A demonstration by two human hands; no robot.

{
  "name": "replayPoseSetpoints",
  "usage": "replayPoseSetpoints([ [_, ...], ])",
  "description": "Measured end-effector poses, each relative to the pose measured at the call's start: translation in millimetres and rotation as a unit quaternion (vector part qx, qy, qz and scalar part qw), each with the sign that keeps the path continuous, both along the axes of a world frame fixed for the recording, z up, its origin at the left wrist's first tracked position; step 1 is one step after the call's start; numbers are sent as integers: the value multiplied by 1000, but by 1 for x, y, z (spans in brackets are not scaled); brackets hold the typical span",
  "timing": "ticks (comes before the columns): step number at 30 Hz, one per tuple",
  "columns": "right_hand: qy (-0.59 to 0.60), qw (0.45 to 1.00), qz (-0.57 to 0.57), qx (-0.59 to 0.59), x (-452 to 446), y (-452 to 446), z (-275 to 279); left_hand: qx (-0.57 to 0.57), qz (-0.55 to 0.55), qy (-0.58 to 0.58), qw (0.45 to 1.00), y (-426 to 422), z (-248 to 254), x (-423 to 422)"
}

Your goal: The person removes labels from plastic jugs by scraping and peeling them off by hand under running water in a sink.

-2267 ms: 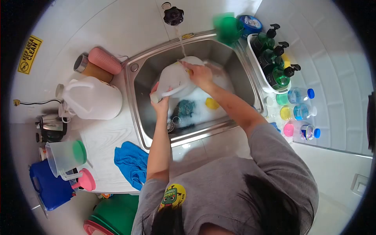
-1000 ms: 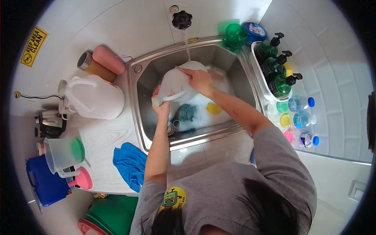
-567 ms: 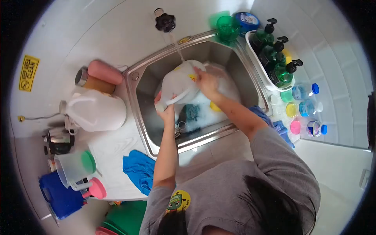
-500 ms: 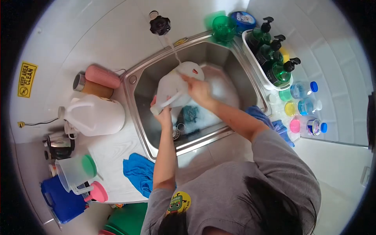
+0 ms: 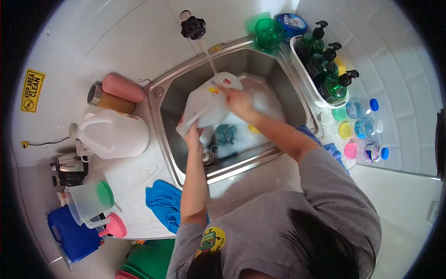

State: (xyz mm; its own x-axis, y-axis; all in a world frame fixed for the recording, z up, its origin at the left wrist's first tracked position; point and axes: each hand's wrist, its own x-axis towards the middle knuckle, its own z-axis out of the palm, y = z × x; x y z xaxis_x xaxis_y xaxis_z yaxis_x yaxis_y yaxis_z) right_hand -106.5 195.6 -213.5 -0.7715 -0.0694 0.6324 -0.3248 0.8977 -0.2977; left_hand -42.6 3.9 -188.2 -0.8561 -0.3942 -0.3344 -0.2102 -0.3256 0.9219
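Observation:
In the steel sink a white plastic jug lies tilted under a thin stream of running water. My left hand is closed around its neck and handle end, at the lower left. My right hand is at the jug's upper right side, beside small yellow and red label scraps; motion smears its fingers, so I cannot tell their grip. Below the jug, a teal scrubbing mesh sits in suds near the drain strainer.
A black tap knob is above the sink. Another white jug and a pink bottle stand on the left counter, with a blue cloth. Pump bottles fill a white tray on the right.
My right hand has shifted slightly right and down over the jug. The jug has turned a little, and a yellow label scrap now shows on it. My left hand keeps its hold.

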Motion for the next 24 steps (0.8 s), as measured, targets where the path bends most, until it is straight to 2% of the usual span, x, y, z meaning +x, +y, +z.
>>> replayPoseSetpoints([
  [2, -12, 1000, 7, 16, 6, -1, 1, 18, -5, -20, 1000, -1, -6, 6],
  [6, -44, 997, -43, 57, -9, 8, 4, -41, 47, 9, 998, 20, 1, 5],
  [12, -94, 984, -96, 115, -14, 22, 0, -3, 28, -1, 1000, 8, 5, 8],
  [17, -13, 998, -36, 59, -9, 6, -4, 17, 49, -45, 998, 0, -8, 6],
  [21, -176, 976, -90, 93, -28, 6, 11, -4, 56, -14, 998, 12, -1, 4],
  [24, -208, 970, -84, 95, -32, 17, 11, 6, 64, -10, 998, 16, 2, 6],
])
